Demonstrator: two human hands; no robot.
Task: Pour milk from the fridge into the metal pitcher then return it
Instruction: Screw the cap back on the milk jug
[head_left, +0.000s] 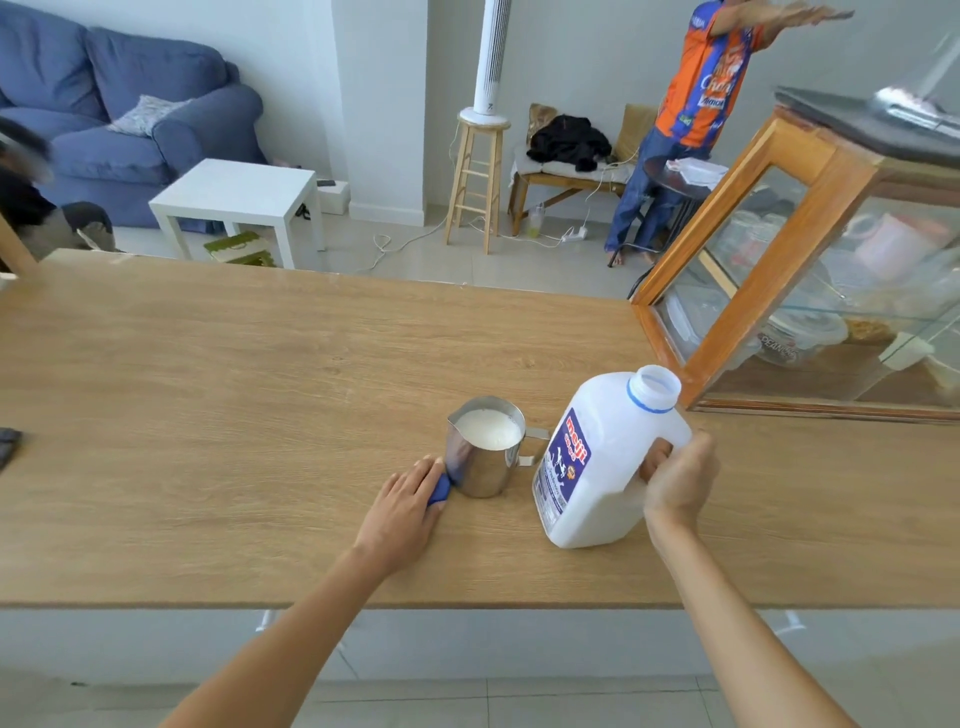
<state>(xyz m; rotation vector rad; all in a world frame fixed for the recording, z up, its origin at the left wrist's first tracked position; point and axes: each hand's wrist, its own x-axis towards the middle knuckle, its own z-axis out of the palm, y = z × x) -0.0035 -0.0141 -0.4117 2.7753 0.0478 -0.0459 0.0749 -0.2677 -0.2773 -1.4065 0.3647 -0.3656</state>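
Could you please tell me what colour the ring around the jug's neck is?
Blue, on the milk jug; head view.

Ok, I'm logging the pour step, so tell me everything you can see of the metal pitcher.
The pitcher is shiny steel with a spout toward the left and a handle toward the jug. It stands upright on the wooden counter, almost full of milk. The left hand, holding a blue cap, rests against its base.
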